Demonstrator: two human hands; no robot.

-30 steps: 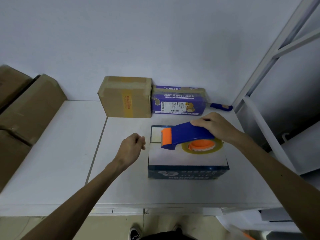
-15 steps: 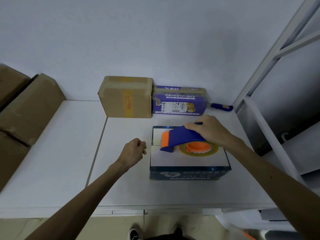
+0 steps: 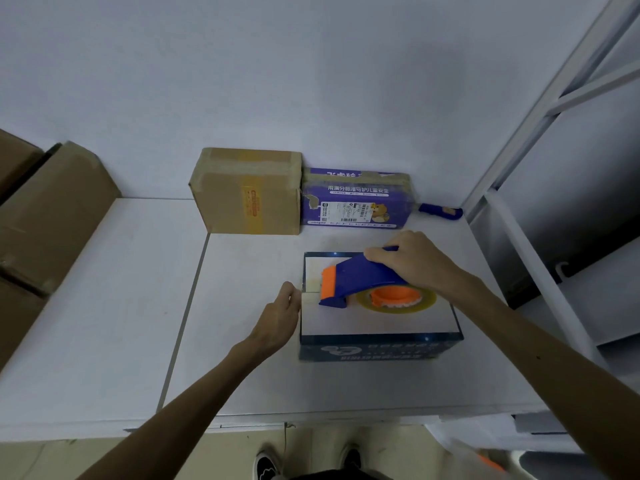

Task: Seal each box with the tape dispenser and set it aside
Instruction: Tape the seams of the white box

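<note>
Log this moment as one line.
phase: taping; right hand grips blue-and-orange plastic tape dispenser atop dark-blue cardboard box; left hand at box's left edge

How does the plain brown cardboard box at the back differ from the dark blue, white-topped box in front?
The brown cardboard box is taller; the dark blue box is lower, with a white top. The brown cardboard box stands by the wall, tape already across its top; the dark blue box lies nearer, the right hand gripping a blue and orange tape dispenser on it. Both rest on the white table.
</note>
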